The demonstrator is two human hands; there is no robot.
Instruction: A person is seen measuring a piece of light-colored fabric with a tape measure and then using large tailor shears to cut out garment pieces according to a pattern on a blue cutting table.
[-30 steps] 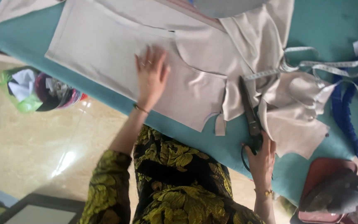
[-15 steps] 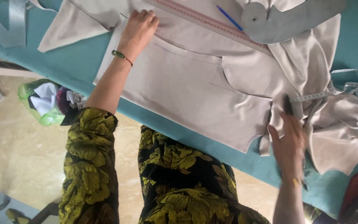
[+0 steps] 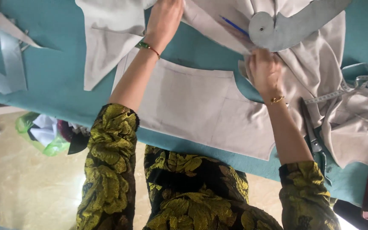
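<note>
Head view: the left hand (image 3: 163, 19) is closed on an edge of the beige fabric (image 3: 107, 38), lifting it off the teal table (image 3: 56, 85), while the right hand (image 3: 264, 70) pinches the same upper layer at its far fold, so that it peels clear of the flat cut panel (image 3: 192, 110). A grey curved template (image 3: 277, 27) and blue pencil (image 3: 234, 25) rest on the cloth above; scissors (image 3: 314, 136) lie beside the right forearm.

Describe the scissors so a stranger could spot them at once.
Start at the teal table and go to its near edge beside the right forearm. The scissors lie there, just right of the right hand's wrist, partly under beige cloth. They are the only dark, long metal tool among pale fabric pieces.
</note>
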